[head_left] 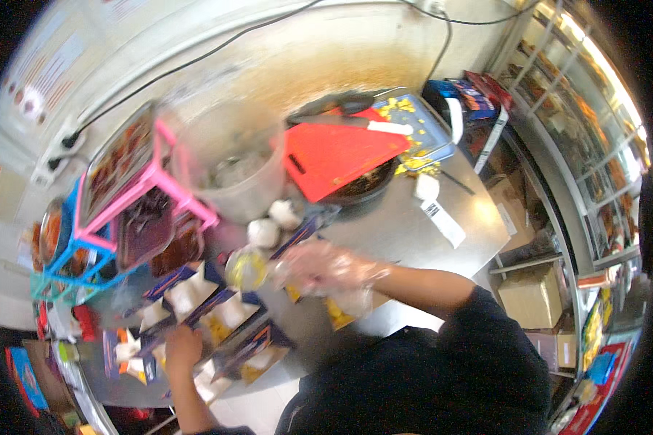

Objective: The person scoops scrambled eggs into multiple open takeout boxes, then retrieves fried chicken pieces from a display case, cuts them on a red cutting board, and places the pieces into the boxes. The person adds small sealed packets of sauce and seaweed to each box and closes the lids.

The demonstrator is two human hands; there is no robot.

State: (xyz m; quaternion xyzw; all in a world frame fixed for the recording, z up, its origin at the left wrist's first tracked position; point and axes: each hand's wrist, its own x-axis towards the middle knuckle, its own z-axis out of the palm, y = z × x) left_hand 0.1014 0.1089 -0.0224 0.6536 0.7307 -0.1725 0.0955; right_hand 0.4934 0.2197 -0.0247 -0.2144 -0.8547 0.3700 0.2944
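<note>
My right hand [313,270], in a clear plastic glove, is closed at the side of a small clear round tub [245,270] with something yellow in it. Motion blurs the grip. Beneath and left of it are several dark blue open paper boxes [228,313] with white paper and yellow pieces inside. My bare left hand [183,346] rests among these boxes at the lower left; its fingers are too hidden and smeared to read. Two white round bundles [263,233] lie just beyond the tub.
A large translucent bucket [232,163] stands at the back, beside a pink rack [149,177] of trays. A red cutting board [341,156] with a knife [388,127] lies over a dark pan [366,187]. Behind is a blue tray [432,138] of yellow pieces. Shelves flank the right.
</note>
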